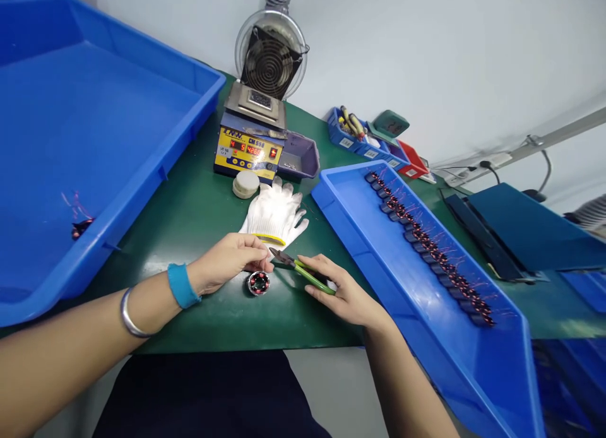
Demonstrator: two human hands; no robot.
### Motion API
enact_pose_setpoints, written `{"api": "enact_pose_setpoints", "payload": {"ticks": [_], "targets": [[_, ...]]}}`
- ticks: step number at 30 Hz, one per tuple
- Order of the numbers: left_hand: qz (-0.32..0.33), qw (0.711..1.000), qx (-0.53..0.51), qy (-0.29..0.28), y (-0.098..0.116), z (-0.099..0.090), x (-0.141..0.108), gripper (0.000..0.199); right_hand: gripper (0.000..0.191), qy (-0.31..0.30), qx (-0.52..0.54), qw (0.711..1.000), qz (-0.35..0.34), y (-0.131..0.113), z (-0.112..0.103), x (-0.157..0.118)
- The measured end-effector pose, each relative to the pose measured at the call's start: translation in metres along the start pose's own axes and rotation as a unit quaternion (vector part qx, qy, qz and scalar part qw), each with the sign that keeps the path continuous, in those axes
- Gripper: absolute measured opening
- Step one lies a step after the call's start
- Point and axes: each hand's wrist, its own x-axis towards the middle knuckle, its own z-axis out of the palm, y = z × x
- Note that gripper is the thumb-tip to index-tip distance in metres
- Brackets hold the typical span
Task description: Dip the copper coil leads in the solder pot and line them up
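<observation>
My left hand (pixel 237 260) is closed in a pinch above a small round motor stator (pixel 258 284) with copper windings. Thin wire from the stator seems to run up to the fingertips. My right hand (pixel 343 290) grips green-handled cutting pliers (pixel 310 276), whose dark jaws point left and lie close to the left fingertips. Whether the jaws touch the wire cannot be made out. Just beyond the hands lies a pair of white knitted gloves (pixel 274 209) with a yellow-edged cuff.
A yellow-fronted solder pot (pixel 249 151) with a lit display stands behind a round white tin (pixel 245 184). At right, a blue tray (pixel 402 280) holds a row of several wound stators (pixel 435 255). A large blue bin (pixel 142 192) at left contains one wound part (pixel 82 228).
</observation>
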Motion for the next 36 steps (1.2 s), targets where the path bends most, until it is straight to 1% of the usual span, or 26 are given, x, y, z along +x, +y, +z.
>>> {"api": "enact_pose_setpoints", "payload": {"ticks": [7,12,19,24,36], "targets": [[-0.028,1.000,-0.003,0.001,0.0009,0.0006,0.0000,0.008,0.045,-0.006,0.027,1.000,-0.010,0.0015,-0.0014,-0.0022],[-0.046,0.999,0.002,0.005,0.0008,0.0019,-0.0011,0.007,0.044,0.000,0.032,0.999,-0.013,0.0009,-0.0014,-0.0018],[-0.032,0.999,0.028,-0.021,0.0015,0.0005,-0.0012,0.010,0.044,0.000,0.043,0.999,-0.019,-0.0002,-0.0019,-0.0031],[-0.036,0.999,0.030,-0.023,0.0030,0.0003,-0.0017,0.012,0.046,-0.005,0.040,0.999,-0.027,0.0004,-0.0025,-0.0036],[-0.031,0.999,0.030,-0.027,0.0048,0.0014,-0.0030,0.010,0.043,-0.024,0.039,0.998,-0.035,-0.0019,-0.0076,-0.0034]]}}
